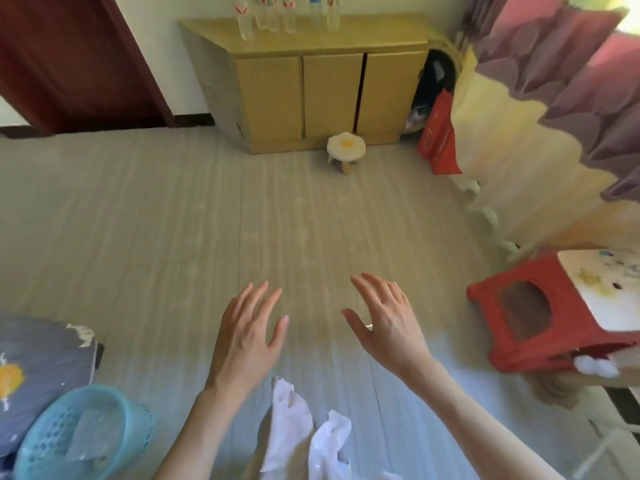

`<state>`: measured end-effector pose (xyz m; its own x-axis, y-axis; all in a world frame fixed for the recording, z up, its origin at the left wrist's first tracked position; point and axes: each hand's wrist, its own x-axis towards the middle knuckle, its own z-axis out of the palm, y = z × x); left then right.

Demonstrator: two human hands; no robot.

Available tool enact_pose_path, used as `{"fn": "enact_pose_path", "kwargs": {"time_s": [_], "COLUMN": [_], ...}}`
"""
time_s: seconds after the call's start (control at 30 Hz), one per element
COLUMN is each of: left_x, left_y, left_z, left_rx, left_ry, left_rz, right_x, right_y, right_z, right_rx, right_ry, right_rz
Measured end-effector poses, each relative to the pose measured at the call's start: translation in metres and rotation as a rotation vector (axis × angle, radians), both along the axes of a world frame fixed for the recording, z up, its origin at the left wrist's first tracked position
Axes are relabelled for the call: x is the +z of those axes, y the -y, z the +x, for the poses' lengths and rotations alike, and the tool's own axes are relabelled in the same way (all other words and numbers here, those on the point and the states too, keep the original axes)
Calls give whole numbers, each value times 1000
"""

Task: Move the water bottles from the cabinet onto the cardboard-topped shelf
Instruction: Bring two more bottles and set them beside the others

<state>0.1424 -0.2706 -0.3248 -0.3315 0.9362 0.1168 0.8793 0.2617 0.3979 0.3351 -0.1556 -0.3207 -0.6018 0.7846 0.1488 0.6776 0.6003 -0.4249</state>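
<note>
Pale grey plank flooring (173, 220) stretched ahead of the hands to a white wall (166, 46). A dark red door (69, 64) stood far left, pink and cream curtains (554, 81) hung at the right, sunlit.

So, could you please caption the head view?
Both hands, left and right, open above the floor; water bottles stand on the cabinet.

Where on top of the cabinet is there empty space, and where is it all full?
The cabinet top is bare on its right part, from the last of the water bottles to the right edge, and along the front edge. The back left is crowded with bottles standing close together. Both hands, left hand and right hand, hold nothing.
</note>
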Motion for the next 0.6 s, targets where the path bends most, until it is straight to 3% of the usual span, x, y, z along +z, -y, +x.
{"fn": "enact_pose_path", "kwargs": {"time_s": [0.27,0.6], "left_x": [-26,7], "left_y": [-180,-423], "left_z": [-113,-259], "left_rx": [90,93], "left_ry": [27,-3], "left_rz": [-15,22], "right_x": [-8,19], "right_y": [-197,-429], "right_z": [-123,-265], "right_rx": [75,58], "right_ry": [75,73], "right_rz": [-2,-6]}}
